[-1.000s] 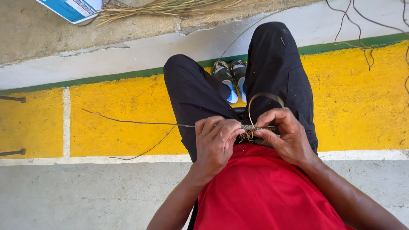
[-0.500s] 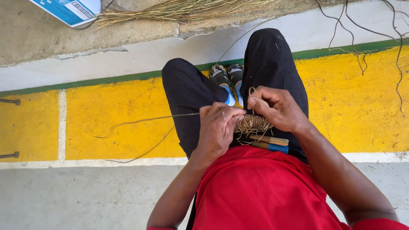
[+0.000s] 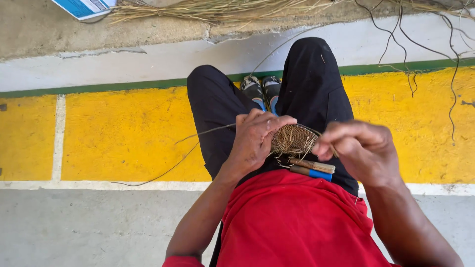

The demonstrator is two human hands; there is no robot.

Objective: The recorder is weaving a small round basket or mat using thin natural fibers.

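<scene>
Small coiled basket base (image 3: 293, 140), woven from dry straw, sits over the lap betw. the knees, just above two tools (image 3: 311, 168) lying on the black trousers (image 3: 217, 113) – one wood-handled, one w/ a blue grip. Left hand (image 3: 257, 138) clamps the disc's left edge, fingers curled over the rim, so it's closed on the weave. Right hand (image 3: 363, 151) is pinched narrow at the disc's right edge on a thin fibre strand; the strand itself is hard to make out there. A long loose fibre (image 3: 173, 158) trails left across the yellow painted kerb (image 3: 123, 133). To stitch well, I'd judge: keep the coil flat, pull each wrap snug but w/o kinking, hold tension steady w/ the left thumb. Straw bundle (image 3: 217, 9) lies well apart at top, dark twigs (image 3: 435, 44) upper right.
</scene>
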